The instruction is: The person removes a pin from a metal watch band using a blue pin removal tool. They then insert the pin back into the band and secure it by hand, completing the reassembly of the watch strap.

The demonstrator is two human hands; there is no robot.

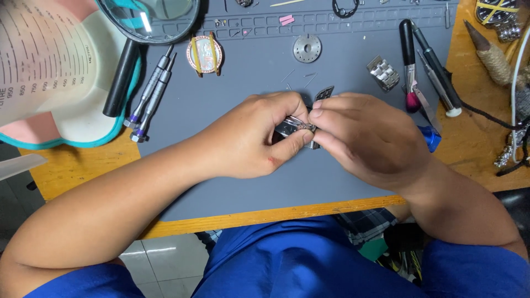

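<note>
Steel watch bracelet (298, 129) is pinched between both hands over the grey mat (243, 99), near its front-centre. Left hand (251, 138) is closed round the links, thumb on top; right hand (367, 135) fingertips are clamped on the other end. Looks like link fitting at the joint. Next move needs fine alignment, steady grip. Spare link piece (382, 73) lies toward the mat's back right, two screwdrivers (149, 96) at its left edge.

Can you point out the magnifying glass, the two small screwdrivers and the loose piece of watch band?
magnifying glass (122, 77), head view, on its black handle.
screwdrivers (150, 95), head view, mid-shaft.
watch band piece (382, 73), head view, on its middle links.
</note>
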